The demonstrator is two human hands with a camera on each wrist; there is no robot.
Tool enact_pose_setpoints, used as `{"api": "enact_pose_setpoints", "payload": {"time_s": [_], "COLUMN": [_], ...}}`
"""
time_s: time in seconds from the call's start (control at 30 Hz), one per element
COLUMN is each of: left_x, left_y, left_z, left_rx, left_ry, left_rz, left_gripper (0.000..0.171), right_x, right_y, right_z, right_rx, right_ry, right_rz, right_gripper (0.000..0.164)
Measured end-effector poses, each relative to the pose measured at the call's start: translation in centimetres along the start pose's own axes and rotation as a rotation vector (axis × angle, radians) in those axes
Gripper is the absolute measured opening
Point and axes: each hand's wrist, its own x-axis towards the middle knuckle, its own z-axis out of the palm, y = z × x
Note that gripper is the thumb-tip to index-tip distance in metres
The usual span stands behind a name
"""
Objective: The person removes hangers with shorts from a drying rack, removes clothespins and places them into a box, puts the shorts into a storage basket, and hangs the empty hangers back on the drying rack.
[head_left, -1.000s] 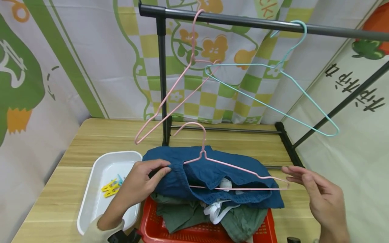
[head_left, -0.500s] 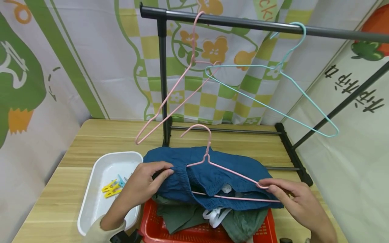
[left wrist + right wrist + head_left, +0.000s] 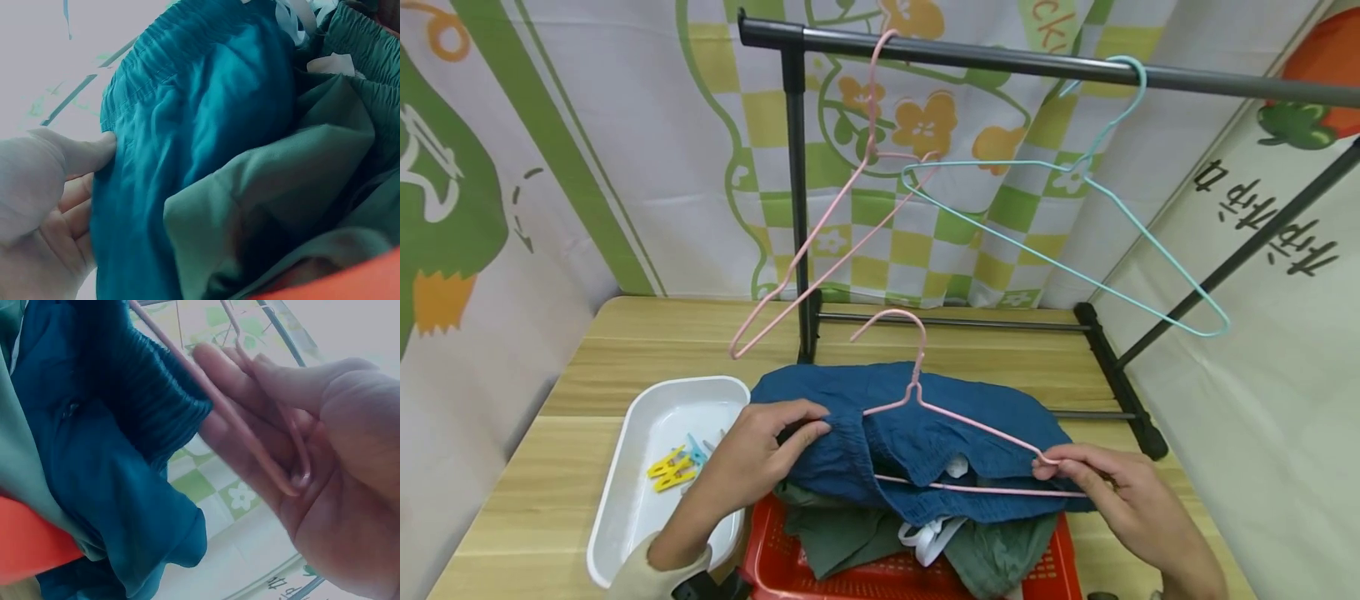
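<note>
Blue elastic-waist pants (image 3: 842, 467) lie bunched over the red basket, waistband facing the front. My left hand (image 3: 760, 446) pinches the waistband's left edge between thumb and fingers; in the left wrist view the thumb (image 3: 94, 153) presses on the blue cloth. A pink hanger (image 3: 920, 358) sits partly inside the waist opening, its hook pointing up and its left end hidden in the cloth. Thumb and fingers of my right hand (image 3: 1120, 492) pinch its right shoulder. In the right wrist view, the hanger's end (image 3: 297, 484) lies against the palm, outside the waistband.
Underneath, green clothing (image 3: 842, 537) fills the red basket (image 3: 767, 550). A white tray (image 3: 606, 508) with yellow clothespins (image 3: 672, 468) stands left. Behind, a black rack (image 3: 1000, 58) carries another pink hanger (image 3: 835, 212) and a mint-green hanger (image 3: 1000, 237).
My right hand came in from the right and took hold of the hanger's right shoulder. The hanger shifted slightly right and down. The left hand kept its pinch on the waistband.
</note>
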Motion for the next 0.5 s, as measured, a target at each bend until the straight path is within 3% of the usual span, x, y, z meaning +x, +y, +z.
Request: {"api": "enact_pose_setpoints", "payload": {"time_s": [0.23, 0.33, 0.5], "left_x": [-0.4, -0.6, -0.8], "left_y": [-0.6, -0.8, -1.0], "left_z": [-0.3, -0.5, -0.7], "left_rx": [0.004, 0.000, -0.003], "left_ry": [-0.046, -0.048, -0.051], "left_rz": [-0.035, -0.029, -0.021], "left_gripper": [0.013, 0.013, 0.014], "right_x": [-0.7, -1.2, -2.1], "right_y": [1.0, 1.7, 1.6], "right_z": [-0.3, -0.8, -2.2], "right_rx": [-0.051, 0.007, -0.045], "right_ry": [0.127, 0.156, 0.180], "right_rz": [-0.088, -0.147, -0.143], "right_gripper": [0.035, 0.028, 0.022]}}
